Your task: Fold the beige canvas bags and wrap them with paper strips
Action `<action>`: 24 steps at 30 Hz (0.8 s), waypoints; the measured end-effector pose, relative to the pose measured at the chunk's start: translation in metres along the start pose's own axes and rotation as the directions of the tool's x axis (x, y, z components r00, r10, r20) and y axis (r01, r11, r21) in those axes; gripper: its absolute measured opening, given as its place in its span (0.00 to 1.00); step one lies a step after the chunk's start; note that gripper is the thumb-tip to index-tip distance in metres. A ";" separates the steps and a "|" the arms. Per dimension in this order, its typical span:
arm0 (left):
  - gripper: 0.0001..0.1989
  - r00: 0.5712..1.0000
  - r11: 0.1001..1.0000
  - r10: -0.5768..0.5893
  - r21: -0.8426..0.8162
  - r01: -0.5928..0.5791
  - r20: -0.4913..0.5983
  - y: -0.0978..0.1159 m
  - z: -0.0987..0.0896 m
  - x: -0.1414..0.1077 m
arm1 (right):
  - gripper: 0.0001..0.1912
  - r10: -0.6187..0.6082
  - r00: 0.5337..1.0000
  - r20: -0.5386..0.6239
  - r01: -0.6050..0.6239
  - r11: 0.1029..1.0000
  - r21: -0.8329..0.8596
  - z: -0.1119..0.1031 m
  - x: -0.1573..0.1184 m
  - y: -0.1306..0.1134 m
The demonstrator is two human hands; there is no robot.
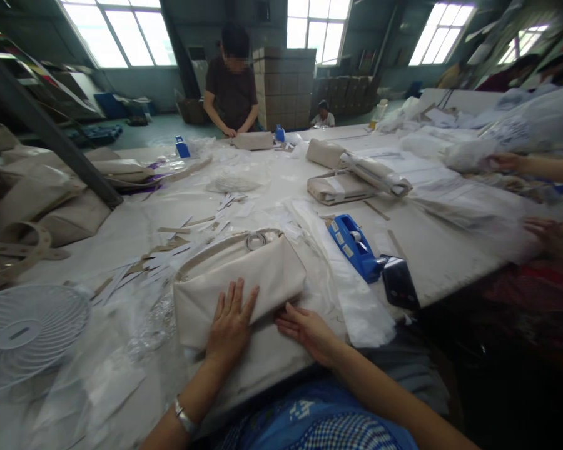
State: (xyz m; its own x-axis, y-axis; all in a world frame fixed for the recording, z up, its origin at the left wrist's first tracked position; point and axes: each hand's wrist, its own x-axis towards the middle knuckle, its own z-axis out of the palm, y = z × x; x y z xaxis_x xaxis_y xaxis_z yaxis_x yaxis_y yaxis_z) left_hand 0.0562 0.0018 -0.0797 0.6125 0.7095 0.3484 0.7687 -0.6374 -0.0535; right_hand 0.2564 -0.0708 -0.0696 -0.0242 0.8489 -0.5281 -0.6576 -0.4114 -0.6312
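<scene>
A cream handbag lies on the table in front of me, with a metal ring and a strap along its far edge. My left hand rests flat on the bag's near face, fingers spread. At the bag's lower right edge is my right hand, its fingers stretched out, the thumb up near the bag; whether the fingertips touch it I cannot tell. A blue tape dispenser stands to the right, beside a dark phone-like device. Between bag and dispenser runs a strip of clear plastic sleeves.
A white fan stands at the lower left, with a heap of cream bags behind it. Paper strips litter the table. Several wrapped bags lie farther back. A co-worker stands across; another person's hand is at the right.
</scene>
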 end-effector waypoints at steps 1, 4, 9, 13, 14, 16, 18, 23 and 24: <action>0.41 1.000 1.000 0.003 -0.008 -0.003 -0.005 -0.001 0.000 0.000 | 0.27 -0.014 1.000 0.014 0.013 0.999 0.043 0.005 0.001 0.000; 0.40 0.999 0.999 0.017 -0.045 -0.019 -0.046 -0.003 0.001 0.000 | 0.26 -0.102 0.995 -0.013 0.103 0.985 0.141 0.024 0.000 0.004; 0.42 0.990 0.996 -0.052 -0.083 0.041 -0.130 -0.010 -0.002 -0.003 | 0.29 -0.284 0.958 -0.031 0.284 0.934 0.218 0.056 -0.017 0.014; 0.38 0.956 0.974 -0.174 -0.188 0.130 -0.238 -0.021 -0.023 -0.001 | 0.38 -0.381 0.915 0.130 0.353 0.914 0.198 0.079 -0.036 0.004; 0.38 0.943 0.958 -0.216 -0.241 0.155 -0.254 -0.025 -0.031 0.001 | 0.38 -0.391 0.902 0.183 0.365 0.917 0.161 0.083 -0.038 0.000; 0.37 0.903 0.898 -0.348 -0.366 0.244 -0.253 -0.033 -0.049 0.008 | 0.35 -0.401 0.877 0.265 0.403 0.914 0.048 0.086 -0.040 -0.006; 0.36 0.806 0.773 -0.546 -0.509 0.379 -0.229 -0.039 -0.067 0.017 | 0.30 -0.391 0.881 0.266 0.427 0.900 -0.093 0.082 -0.038 -0.006; 0.31 0.470 0.368 -0.849 -0.909 0.194 -0.243 -0.018 -0.097 0.047 | 0.36 -0.168 0.974 0.155 0.201 0.950 -0.238 0.061 -0.032 0.011; 0.29 0.439 0.270 -0.873 -0.960 0.074 -0.212 -0.008 -0.099 0.054 | 0.38 -0.122 0.972 0.200 0.162 0.967 -0.198 0.059 -0.032 0.013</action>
State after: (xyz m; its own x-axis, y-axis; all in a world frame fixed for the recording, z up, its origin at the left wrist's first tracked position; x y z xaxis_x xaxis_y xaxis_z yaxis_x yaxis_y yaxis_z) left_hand 0.0649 0.0153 0.0317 -0.4416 0.8042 0.3978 0.0761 -0.4082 0.9097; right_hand 0.2041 -0.0840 -0.0276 -0.0933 0.9419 -0.3227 -0.4907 -0.3255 -0.8083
